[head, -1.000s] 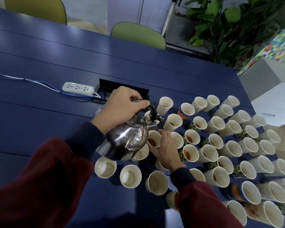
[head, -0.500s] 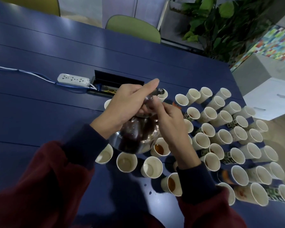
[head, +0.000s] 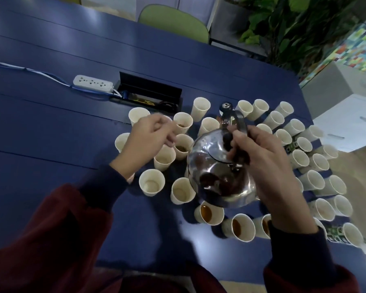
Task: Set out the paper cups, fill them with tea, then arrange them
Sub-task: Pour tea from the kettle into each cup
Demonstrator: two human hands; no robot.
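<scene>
The right hand [head: 268, 166] has its grip clenched round the arched handle [head: 239, 121] of the steel kettle [head: 218, 172]. The kettle hangs over the paper cups [head: 151, 182] crowded on the blue tabletop [head: 51, 144]. The left hand [head: 148, 140] hovers over the leftmost cups, fingers loosely curled; its grip looks released, though blur leaves doubt. The kettle is probably heavy, slick and sloshing, so hold it at the handle's top. The cups are light, thin and easily tipped; steady one low on its wall.
</scene>
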